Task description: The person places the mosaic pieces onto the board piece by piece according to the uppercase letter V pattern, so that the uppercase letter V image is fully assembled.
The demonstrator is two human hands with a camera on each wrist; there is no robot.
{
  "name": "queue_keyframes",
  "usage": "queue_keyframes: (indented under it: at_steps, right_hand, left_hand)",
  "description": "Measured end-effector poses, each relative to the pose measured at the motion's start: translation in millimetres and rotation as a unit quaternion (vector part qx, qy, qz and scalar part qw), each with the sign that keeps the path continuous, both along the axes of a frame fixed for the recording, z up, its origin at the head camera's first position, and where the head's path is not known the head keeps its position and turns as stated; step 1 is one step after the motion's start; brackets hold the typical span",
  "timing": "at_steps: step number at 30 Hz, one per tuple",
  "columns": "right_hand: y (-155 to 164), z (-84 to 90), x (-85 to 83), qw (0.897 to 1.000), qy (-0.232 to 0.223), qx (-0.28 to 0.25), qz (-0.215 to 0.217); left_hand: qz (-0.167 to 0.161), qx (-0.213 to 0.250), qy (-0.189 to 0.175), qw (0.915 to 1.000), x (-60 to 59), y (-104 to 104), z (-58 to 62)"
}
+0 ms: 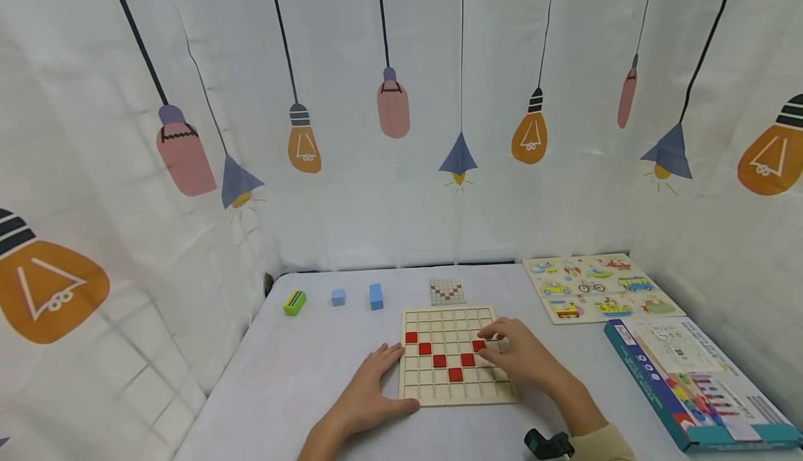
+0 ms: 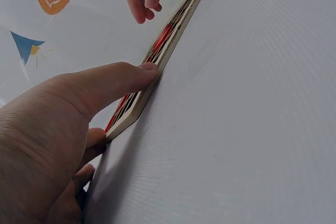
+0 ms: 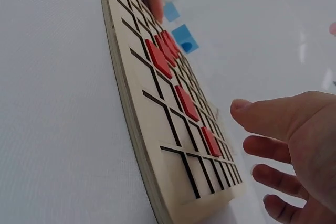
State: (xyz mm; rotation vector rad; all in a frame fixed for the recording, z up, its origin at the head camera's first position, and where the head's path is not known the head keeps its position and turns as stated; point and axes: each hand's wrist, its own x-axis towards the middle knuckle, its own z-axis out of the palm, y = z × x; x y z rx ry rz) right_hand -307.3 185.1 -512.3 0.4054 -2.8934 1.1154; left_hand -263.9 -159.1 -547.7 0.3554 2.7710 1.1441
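A square wooden grid board (image 1: 429,393) lies on the white table, several red square tiles set in its cells in a V shape. Against the board's left edge and near-left corner rests my left hand (image 1: 370,393), fingers fairly straight; its thumb (image 2: 123,80) presses on the near rim in the left wrist view. My right hand (image 1: 517,353) hovers over the board's right side, fingertips close by the rightmost red tile (image 1: 479,345). In the right wrist view, the thumb (image 3: 268,116) and fingers of that hand stand apart with nothing between them.
Behind the board lies a small pattern card (image 1: 447,291). Two blue blocks (image 1: 376,296) and a green striped block (image 1: 294,303) sit at the back left. A picture puzzle board (image 1: 596,286) and a flat box (image 1: 696,384) occupy the right side.
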Motion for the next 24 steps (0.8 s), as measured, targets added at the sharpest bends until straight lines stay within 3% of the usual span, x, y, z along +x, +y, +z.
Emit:
queue_keyframes:
  at_steps: [8, 24]
  right_hand:
    - [20, 9.2, 8.4, 1.000, -0.003, 0.014, 0.002]
    - [64, 4.1, 20.1, 0.999, -0.004, 0.031, -0.012]
  left_hand:
    - [0.004, -0.008, -0.002, 1.0000, 0.2, 1, 1.0]
    - [0.006, -0.007, -0.004, 1.0000, 1.0, 2, 1.3]
